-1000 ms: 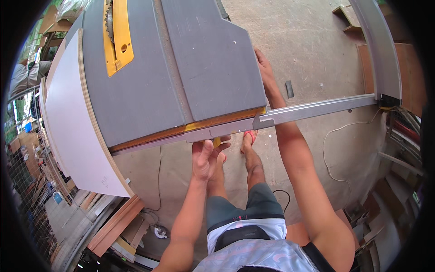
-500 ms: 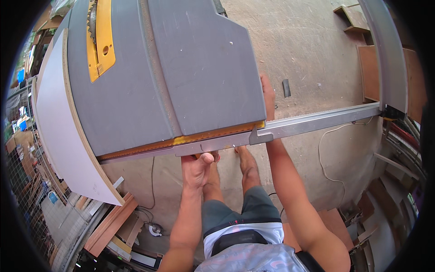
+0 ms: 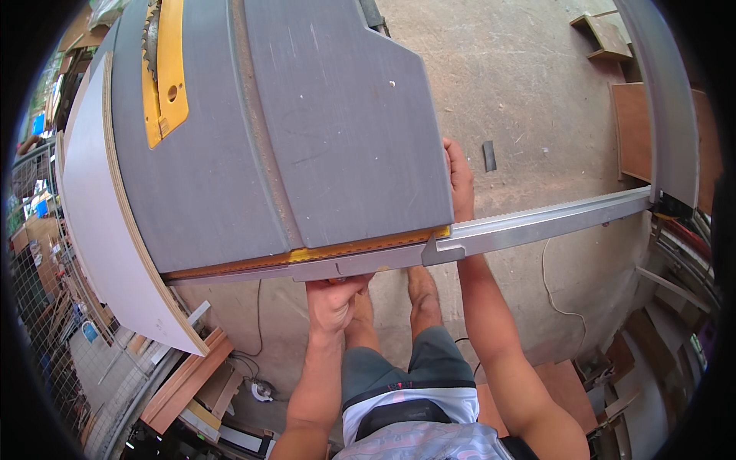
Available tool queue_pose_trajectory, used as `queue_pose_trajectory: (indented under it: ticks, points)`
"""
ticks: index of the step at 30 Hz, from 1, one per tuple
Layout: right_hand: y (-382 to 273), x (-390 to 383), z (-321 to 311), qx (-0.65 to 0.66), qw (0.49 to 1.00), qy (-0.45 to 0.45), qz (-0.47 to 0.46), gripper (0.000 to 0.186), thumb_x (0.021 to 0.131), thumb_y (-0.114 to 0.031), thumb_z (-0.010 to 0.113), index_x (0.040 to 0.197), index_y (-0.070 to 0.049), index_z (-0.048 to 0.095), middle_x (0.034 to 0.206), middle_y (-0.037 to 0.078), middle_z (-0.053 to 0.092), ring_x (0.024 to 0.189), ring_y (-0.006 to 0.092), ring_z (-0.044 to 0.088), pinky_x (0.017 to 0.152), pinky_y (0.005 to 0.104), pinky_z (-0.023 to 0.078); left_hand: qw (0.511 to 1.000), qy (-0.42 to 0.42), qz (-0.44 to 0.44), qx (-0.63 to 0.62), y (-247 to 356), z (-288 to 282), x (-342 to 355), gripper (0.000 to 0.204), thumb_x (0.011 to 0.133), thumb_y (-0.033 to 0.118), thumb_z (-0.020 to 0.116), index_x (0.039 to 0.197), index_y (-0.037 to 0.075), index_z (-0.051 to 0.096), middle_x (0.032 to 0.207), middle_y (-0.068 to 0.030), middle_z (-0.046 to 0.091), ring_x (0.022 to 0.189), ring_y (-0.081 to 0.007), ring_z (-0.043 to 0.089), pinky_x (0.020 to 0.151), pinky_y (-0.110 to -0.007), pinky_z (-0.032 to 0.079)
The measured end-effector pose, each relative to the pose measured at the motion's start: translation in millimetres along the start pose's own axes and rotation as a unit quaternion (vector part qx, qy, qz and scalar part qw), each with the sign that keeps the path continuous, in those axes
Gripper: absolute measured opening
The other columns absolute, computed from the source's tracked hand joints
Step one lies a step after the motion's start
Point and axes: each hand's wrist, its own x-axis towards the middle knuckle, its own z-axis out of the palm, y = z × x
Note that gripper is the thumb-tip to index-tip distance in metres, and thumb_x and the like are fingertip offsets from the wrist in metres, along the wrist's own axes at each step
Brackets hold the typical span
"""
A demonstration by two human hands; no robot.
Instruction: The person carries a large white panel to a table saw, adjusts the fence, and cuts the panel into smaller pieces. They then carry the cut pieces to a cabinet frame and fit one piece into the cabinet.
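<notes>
A person's left hand (image 3: 335, 300) curls its fingers around the near edge of a grey table-saw top (image 3: 307, 130) with yellow blade guard (image 3: 165, 77). The right hand (image 3: 460, 180) presses flat, fingers together, against the top's right side, above a silver aluminium fence rail (image 3: 537, 224).

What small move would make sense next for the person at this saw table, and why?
Probably a short, even lift or pull with both hands. The left hand grips the table's near edge from below, the right hand holds its right side beside the metal rail. The saw table looks tilted, so moving both hands together should keep it steady.
</notes>
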Motion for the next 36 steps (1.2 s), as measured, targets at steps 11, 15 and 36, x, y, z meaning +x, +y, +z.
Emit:
queue_pose_trajectory:
  ticks: [11, 15, 36]
  points:
    - [2.0, 0.1, 0.9, 0.021, 1.0, 0.001, -0.003, 0.036, 0.111, -0.029, 0.049, 0.12, 0.002, 0.063, 0.089, 0.008, 0.069, 0.078, 0.0119, 0.064, 0.071, 0.0296, 0.054, 0.999, 0.009, 0.035, 0.003, -10.2, -3.8, -0.3, 0.053, 0.071, -0.023, 0.058, 0.118, 0.002, 0.058, 0.091, -0.0086, 0.063, 0.067, -0.016, 0.058, 0.05, -0.028, 0.04]
    - [3.0, -0.4, 0.5, 0.026, 1.0, 0.003, -0.009, 0.036, 0.111, -0.029, 0.05, 0.12, 0.002, 0.063, 0.086, 0.007, 0.068, 0.075, 0.011, 0.062, 0.068, 0.0289, 0.052, 0.999, 0.02, 0.034, -0.014, -11.0, -1.3, -0.4, 0.056, 0.07, -0.024, 0.055, 0.119, 0.002, 0.058, 0.09, -0.0081, 0.062, 0.066, -0.0158, 0.057, 0.05, -0.028, 0.039]
    - [6.2, 1.2, -0.6, 0.026, 1.0, -0.009, -0.014, 0.035, 0.111, -0.03, 0.049, 0.118, 0.002, 0.064, 0.082, 0.005, 0.067, 0.072, 0.0093, 0.06, 0.066, 0.028, 0.051, 0.997, 0.002, 0.017, -0.077, -10.1, -1.4, -1.0, 0.051, 0.072, -0.023, 0.058, 0.114, 0.005, 0.061, 0.093, -0.0057, 0.063, 0.073, -0.0148, 0.06, 0.053, -0.025, 0.041]
